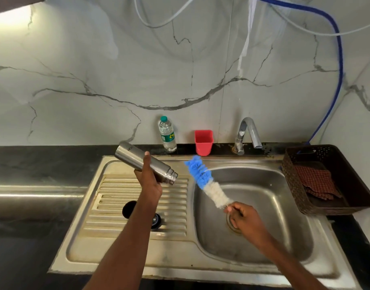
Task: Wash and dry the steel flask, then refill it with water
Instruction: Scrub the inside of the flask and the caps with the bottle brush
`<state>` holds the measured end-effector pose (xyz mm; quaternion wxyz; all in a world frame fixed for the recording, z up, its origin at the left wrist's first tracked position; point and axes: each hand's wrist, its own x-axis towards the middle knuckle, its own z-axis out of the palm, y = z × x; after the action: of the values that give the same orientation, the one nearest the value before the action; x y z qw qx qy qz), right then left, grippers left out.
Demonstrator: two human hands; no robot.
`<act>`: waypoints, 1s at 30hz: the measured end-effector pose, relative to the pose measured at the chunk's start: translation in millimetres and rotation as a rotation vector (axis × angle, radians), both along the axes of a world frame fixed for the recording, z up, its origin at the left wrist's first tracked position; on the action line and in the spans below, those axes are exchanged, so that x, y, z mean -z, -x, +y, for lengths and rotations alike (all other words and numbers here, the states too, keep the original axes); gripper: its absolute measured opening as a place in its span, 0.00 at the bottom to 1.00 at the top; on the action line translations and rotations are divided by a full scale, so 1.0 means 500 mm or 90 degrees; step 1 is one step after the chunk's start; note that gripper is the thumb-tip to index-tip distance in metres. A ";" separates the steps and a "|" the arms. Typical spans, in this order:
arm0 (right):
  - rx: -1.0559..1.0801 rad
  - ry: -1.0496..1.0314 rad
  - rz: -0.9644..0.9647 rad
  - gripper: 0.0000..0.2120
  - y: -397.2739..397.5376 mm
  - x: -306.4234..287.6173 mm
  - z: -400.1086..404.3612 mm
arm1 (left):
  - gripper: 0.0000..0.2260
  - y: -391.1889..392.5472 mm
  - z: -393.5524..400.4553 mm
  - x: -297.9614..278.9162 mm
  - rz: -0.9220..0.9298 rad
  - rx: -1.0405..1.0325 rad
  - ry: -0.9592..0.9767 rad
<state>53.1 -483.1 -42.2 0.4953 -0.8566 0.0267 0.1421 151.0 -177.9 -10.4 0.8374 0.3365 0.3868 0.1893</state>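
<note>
My left hand [148, 181] grips the steel flask [129, 154] round its middle, above the draining board. The flask is tilted, its open threaded mouth pointing down and right toward the basin. My right hand [241, 216] holds the wire handle of a bottle brush [205, 178] with a blue tip and white bristles, over the sink basin [274, 206]. The brush tip sits a little to the right of the flask's mouth, apart from it. The flask's black cap [128, 209] lies on the draining board, partly hidden behind my left forearm.
A chrome tap [248, 132] stands behind the basin, with no water running. A plastic water bottle [167, 133] and a red cup [203, 142] stand at the wall. A brown basket [347, 164] with a checked cloth [315, 181] sits to the right.
</note>
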 end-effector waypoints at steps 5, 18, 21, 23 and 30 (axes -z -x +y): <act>-0.030 0.056 -0.062 0.28 0.038 -0.089 0.088 | 0.51 0.011 -0.043 0.010 -0.072 -0.005 0.140; -0.080 0.276 -0.111 0.36 0.040 -0.216 0.136 | 0.31 0.020 -0.072 -0.020 -0.130 -0.028 0.124; -0.083 0.317 -0.117 0.36 0.031 -0.228 0.144 | 0.26 0.035 -0.092 -0.017 -0.112 0.042 0.076; -0.059 0.317 -0.127 0.36 -0.014 -0.241 0.153 | 0.23 0.048 -0.125 -0.012 -0.097 0.102 0.038; -0.141 0.421 -0.135 0.32 0.048 -0.291 0.130 | 0.22 0.046 -0.103 -0.014 -0.121 0.108 0.022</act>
<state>29.3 -418.2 103.2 0.1730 -0.9782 -0.0728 0.0891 127.9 -229.7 -3.5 0.8890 0.3342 0.2791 0.1417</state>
